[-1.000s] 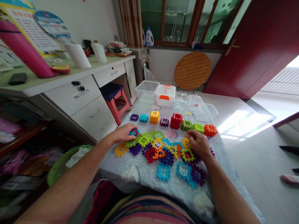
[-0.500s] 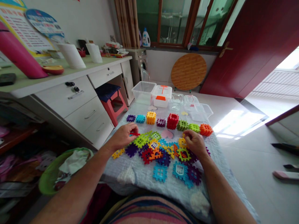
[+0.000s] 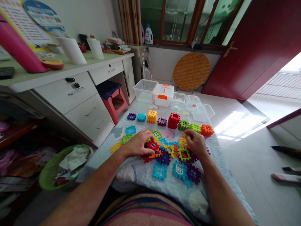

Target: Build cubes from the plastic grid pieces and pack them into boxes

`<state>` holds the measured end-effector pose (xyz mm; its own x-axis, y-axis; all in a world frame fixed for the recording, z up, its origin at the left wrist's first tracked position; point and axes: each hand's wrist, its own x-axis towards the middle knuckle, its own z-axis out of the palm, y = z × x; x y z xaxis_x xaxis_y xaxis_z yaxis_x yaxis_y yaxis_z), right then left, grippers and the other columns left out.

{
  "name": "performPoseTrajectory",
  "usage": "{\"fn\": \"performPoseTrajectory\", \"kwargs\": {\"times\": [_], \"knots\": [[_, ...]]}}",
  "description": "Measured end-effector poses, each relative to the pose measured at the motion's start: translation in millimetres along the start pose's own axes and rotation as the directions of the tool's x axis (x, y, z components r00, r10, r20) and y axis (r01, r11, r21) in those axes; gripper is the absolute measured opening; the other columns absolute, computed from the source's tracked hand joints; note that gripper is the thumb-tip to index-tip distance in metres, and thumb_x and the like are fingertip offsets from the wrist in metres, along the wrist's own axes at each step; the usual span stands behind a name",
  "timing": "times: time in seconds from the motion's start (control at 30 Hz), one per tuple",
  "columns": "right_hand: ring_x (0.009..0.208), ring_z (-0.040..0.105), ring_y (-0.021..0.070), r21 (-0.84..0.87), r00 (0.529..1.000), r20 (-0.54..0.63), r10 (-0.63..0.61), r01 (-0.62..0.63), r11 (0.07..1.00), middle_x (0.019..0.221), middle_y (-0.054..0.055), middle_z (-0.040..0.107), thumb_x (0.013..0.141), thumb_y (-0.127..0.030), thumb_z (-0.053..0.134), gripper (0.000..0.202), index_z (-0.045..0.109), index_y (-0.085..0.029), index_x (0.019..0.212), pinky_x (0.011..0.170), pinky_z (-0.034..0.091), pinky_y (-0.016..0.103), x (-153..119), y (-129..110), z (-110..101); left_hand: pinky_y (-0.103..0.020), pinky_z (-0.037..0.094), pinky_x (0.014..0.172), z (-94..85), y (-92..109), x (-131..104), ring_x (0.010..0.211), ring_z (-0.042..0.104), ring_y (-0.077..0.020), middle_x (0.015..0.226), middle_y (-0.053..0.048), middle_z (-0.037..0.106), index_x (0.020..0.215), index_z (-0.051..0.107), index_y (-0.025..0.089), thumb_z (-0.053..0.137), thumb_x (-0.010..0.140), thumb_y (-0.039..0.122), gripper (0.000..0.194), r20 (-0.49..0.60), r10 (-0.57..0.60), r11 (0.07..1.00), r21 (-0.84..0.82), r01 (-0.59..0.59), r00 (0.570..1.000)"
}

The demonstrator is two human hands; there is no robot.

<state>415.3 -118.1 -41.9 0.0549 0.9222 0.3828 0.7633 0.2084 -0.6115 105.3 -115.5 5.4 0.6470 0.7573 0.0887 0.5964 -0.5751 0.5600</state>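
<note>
My left hand [image 3: 141,143] is over the left part of a pile of plastic building pieces, thumb and fingers closed on a red interlocking piece [image 3: 153,145] with a window grid. Beneath it lie an orange piece [image 3: 157,153] and more red. My right hand [image 3: 195,142] is closed at the pile's right side, fingertips pinched beside a yellow piece [image 3: 182,143]; what they hold, if anything, is hidden. A lime square frame [image 3: 183,154] lies below that hand. Nearer me rest a light-blue window piece [image 3: 160,171] and a purple piece [image 3: 193,174].
Behind the pile stands a row of sorted stacks, including yellow [image 3: 152,116], red [image 3: 173,121] and orange [image 3: 207,130]. Clear plastic boxes [image 3: 145,91] line the table's far edge. A desk [image 3: 80,91] and a pink stool [image 3: 115,103] are at the left.
My left hand has moved right and nearer me with the red piece, uncovering a light-blue piece and a green piece at the pile's left. My right hand has hardly moved.
</note>
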Motion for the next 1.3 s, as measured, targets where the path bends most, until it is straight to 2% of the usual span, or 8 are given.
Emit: {"fn": "performPoseTrajectory", "kwargs": {"times": [0.17,0.3,0.57,0.8,0.9,0.97,1.13,1.3], "knots": [[0.057,0.058,0.0159,0.007,1.0,0.007,-0.002,0.002,1.0,0.067,0.002,0.068,0.079,-0.026,0.048,0.025,0.07,-0.019,0.087,0.059,0.044,0.026,-1.1,-5.7,3.3,-0.042,0.039,0.103,-4.5,-5.2,-20.0,0.116,0.052,-0.0274,0.122,-0.008,0.058,0.116,0.059,0.025,0.085,0.06,0.043,0.064,0.006,-0.03,0.999,0.01,0.03,1.0],[0.055,0.057,0.0153,0.019,1.0,0.021,-0.007,0.007,1.0,0.064,0.002,0.067,0.079,-0.026,0.047,0.025,0.071,-0.019,0.086,0.058,0.043,0.026,-1.8,-8.3,4.8,-0.045,0.036,0.106,1.6,-5.7,-28.9,0.121,0.049,-0.0295,0.127,-0.009,0.056,0.124,0.054,0.026,0.085,0.058,0.042,0.074,0.012,-0.048,0.997,0.061,0.047,0.999],[0.05,0.052,0.0143,0.01,1.0,0.027,0.002,-0.002,1.0,0.059,0.0,0.063,0.078,-0.027,0.049,0.024,0.07,-0.018,0.084,0.055,0.041,0.026,-1.8,-7.8,4.2,-0.046,0.034,0.108,17.6,2.2,-33.2,0.12,0.048,-0.0301,0.126,-0.008,0.056,0.13,0.05,0.027,0.078,0.064,0.028,0.072,0.02,-0.005,0.988,0.156,0.002,1.0],[0.056,0.056,0.0154,0.024,0.999,0.038,0.012,-0.013,1.0,0.066,0.002,0.066,0.078,-0.024,0.049,0.023,0.07,-0.018,0.086,0.061,0.044,0.027,-1.5,-7.9,3.6,-0.045,0.034,0.108,23.5,2.5,-33.1,0.117,0.048,-0.0294,0.121,-0.008,0.056,0.131,0.049,0.026,0.069,0.065,0.017,0.069,0.002,0.017,0.984,0.176,-0.017,1.0],[0.068,0.06,0.0177,0.053,0.993,0.083,-0.081,0.077,0.996,0.074,0.003,0.068,0.076,-0.021,0.051,0.022,0.069,-0.019,0.089,0.071,0.047,0.03,-1.8,-17.4,1.5,-0.046,0.035,0.108,25.2,3.5,-32.2,0.117,0.048,-0.0288,0.12,-0.007,0.055,0.131,0.049,0.026,0.067,0.066,0.014,0.068,-0.019,0.041,0.986,0.163,-0.037,0.999],[0.083,0.06,0.0208,0.096,0.962,0.159,-0.223,0.21,0.973,0.085,0.005,0.069,0.076,-0.018,0.054,0.022,0.068,-0.02,0.093,0.081,0.047,0.034,-3.5,-29.5,1.7,-0.047,0.036,0.108,25.9,5.2,-31.3,0.117,0.047,-0.0285,0.121,-0.007,0.055,0.132,0.048,0.026,0.065,0.066,0.012,0.069,-0.035,0.06,0.986,0.157,-0.054,0.998],[0.105,0.053,0.026,0.206,0.81,0.338,-0.479,0.433,0.877,0.113,0.008,0.065,0.078,-0.027,0.07,0.038,0.066,-0.025,0.115,0.093,0.044,0.044,-12.8,-61.8,16.5,-0.047,0.036,0.109,25.0,10.2,-28.2,0.118,0.046,-0.0274,0.122,-0.008,0.054,0.129,0.05,0.022,0.06,0.069,0.007,0.062,-0.073,0.098,0.985,0.151,-0.086,0.993],[0.104,0.053,0.024,0.221,0.782,0.308,-0.541,0.495,0.841,0.108,0.006,0.066,0.088,-0.021,0.061,0.02,0.069,-0.027,0.105,0.093,0.043,0.044,-18.5,-71.7,32.5,-0.045,0.039,0.11,24.6,14.0,-22.8,0.122,0.047,-0.025,0.126,-0.009,0.053,0.129,0.049,0.021,0.054,0.073,0.002,0.06,-0.106,0.124,0.988,0.111,-0.112,0.987]]}}
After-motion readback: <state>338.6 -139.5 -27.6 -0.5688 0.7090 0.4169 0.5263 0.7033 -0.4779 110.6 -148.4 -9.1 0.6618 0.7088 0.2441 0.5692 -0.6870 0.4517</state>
